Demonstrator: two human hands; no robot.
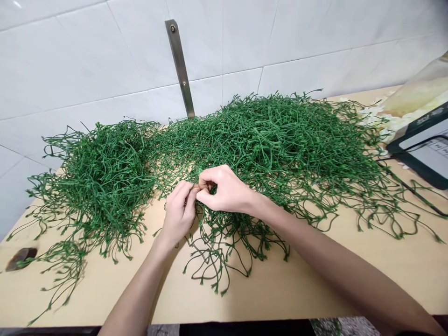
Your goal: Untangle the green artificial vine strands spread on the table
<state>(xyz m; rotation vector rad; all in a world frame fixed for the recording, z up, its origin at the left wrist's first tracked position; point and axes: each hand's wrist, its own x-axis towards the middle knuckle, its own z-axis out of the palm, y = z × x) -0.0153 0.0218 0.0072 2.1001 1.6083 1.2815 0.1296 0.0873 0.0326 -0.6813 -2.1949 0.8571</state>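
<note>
Thin green plastic stems with small branched tips lie tangled in a big heap [280, 126] and a smaller heap [105, 172] at the left. My left hand [180, 210] and my right hand [226, 189] meet over the front of the heaps, fingertips touching. Both are closed in a pinch. A thin green stem seems to run between the fingertips, though most of it is hidden by the fingers. Below my right hand, a loose clump of stems [224, 252] spreads toward the front of the table.
The stems rest on a light wooden table [273, 294] against a white tiled wall [87, 56]. A metal bracket [180, 65] is fixed upright there. At right are a dark-framed device [423, 144], a black cable [420, 198] and white petals [388, 133]. A hole [21, 259] shows at left.
</note>
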